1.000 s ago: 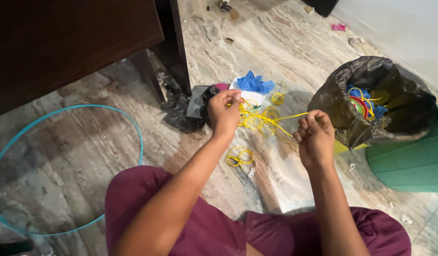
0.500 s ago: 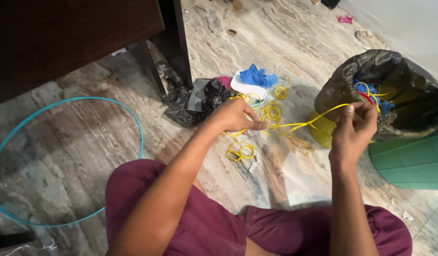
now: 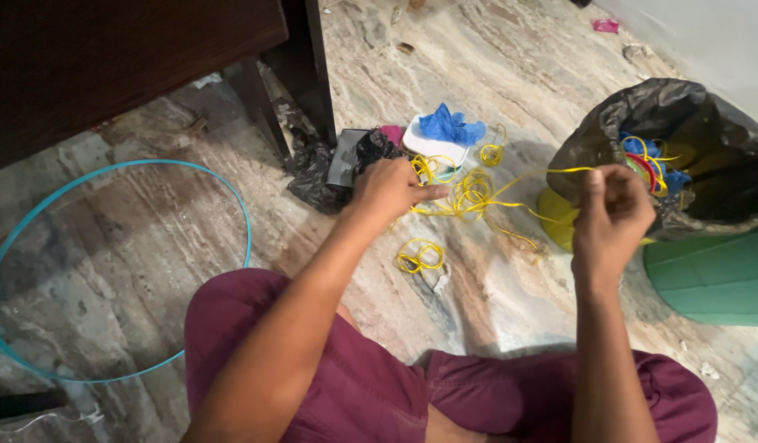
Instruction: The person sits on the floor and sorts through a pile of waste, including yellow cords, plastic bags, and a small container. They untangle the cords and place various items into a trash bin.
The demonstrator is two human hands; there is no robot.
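**Yellow string held between both hands, floor level**

Seated on the marble floor [image 3: 494, 49], legs in maroon trousers [image 3: 354, 377] folded under me.

Left hand [image 3: 389, 190]: fingers curled and pressed together around one end of the yellow string [image 3: 477, 193], low over the floor, just in front of a tangled yellow bunch of the same string. Thumb lies along the top of the closed fingers.

Right hand [image 3: 610, 215]: raised higher and off to the side, thumb and fingertips pinching the other end of the string. The strand runs from that pinch in a shallow line back toward the tangle near my left hand.

A small yellow loop [image 3: 420, 256] lies loose on the floor, apart from both hands, nearer my knees. Another small yellow coil [image 3: 494, 152] sits beside a white container [image 3: 432, 148] with a blue glove [image 3: 451, 126] on top.

Beyond my right hand: a green bin [image 3: 715, 275] lined with a black bag [image 3: 641, 115]; yellow, blue and red bits show inside. A crumpled black bag [image 3: 317, 168] lies at the foot of a dark wooden table [image 3: 108, 57]. A teal hoop [image 3: 231, 205] rests flat on the floor to my left.
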